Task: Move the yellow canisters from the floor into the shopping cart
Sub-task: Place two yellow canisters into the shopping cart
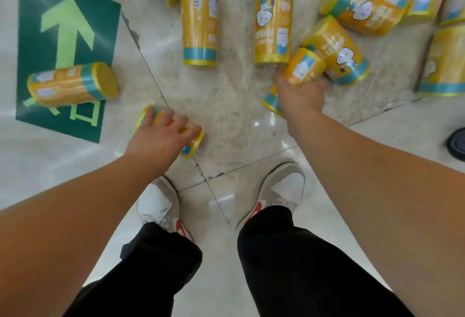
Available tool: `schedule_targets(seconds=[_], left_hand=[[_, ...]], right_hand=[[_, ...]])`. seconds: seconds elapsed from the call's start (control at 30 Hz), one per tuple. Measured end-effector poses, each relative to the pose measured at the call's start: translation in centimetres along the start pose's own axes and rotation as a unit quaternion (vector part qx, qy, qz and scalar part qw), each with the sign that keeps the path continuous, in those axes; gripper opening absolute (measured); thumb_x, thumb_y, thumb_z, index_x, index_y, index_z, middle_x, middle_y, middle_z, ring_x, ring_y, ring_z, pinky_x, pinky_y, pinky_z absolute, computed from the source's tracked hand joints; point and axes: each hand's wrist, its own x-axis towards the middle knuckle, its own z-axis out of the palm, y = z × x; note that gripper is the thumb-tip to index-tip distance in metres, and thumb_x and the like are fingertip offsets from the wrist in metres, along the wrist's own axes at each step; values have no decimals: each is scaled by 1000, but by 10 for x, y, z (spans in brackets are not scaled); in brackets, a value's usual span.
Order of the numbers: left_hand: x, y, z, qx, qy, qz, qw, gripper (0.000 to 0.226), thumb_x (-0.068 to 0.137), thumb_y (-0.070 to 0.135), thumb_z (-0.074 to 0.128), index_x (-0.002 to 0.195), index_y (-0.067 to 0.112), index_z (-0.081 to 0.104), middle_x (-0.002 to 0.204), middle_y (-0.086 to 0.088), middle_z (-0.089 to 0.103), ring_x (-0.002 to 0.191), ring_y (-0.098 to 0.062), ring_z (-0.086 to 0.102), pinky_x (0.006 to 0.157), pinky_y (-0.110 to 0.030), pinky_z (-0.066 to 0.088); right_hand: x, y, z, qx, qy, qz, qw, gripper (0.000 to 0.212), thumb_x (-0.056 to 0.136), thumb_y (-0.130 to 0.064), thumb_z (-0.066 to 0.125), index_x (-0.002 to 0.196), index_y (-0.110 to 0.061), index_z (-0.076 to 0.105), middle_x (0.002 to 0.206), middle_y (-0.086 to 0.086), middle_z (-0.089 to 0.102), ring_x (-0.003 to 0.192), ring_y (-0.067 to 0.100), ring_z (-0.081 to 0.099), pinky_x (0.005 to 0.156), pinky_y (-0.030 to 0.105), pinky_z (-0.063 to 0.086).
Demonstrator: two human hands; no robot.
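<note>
Several yellow canisters with teal bands lie scattered on the pale tiled floor. My right hand (pixel 300 95) is shut on one canister (pixel 304 66), lifted and tilted above another canister (pixel 271 101) that lies partly hidden beneath my wrist. My left hand (pixel 162 131) rests with fingers spread over a canister (pixel 193 141) lying on its side near my feet, touching its top. A further canister (pixel 73 85) lies on the green arrow sign. Two more (pixel 200 22) (pixel 273 21) lie ahead, side by side. The shopping cart is out of view.
A green floor sticker with a light arrow (pixel 68 27) covers the left floor. A heap of canisters (pixel 364 7) fills the upper right. My two white shoes (pixel 157 203) (pixel 283 188) stand below. A dark round object (pixel 456 143) sits at the right edge.
</note>
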Motion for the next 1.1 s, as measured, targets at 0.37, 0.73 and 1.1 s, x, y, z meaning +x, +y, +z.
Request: schedule_targets(seconds=[0.37,0.73,1.1], left_hand=[[19,-6,-10,-61,57,-6,997,66,88,23,58,143,39,23,132,1,48,121,-27,46,97,-48,37],[-135,-7,-231,-496,216,-128,831,86,65,34,80,139,35,38,114,6,61,104,-22,60,80,-34,48],[-372,46,-542,-607,351,42,711,52,64,23,87,104,33,54,82,18,66,69,3,66,75,-29,57]], right_hand=[[9,0,-10,18,21,5,1000,72,76,-32,80,130,-11,38,128,10,57,115,31,58,98,46,49],[-176,-106,-162,105,19,-102,989,61,73,-32,81,119,-16,43,104,-5,59,101,22,63,89,39,52],[-419,-217,-453,272,109,-238,926,58,69,-34,83,114,-28,48,98,-17,64,92,10,67,89,44,55]])
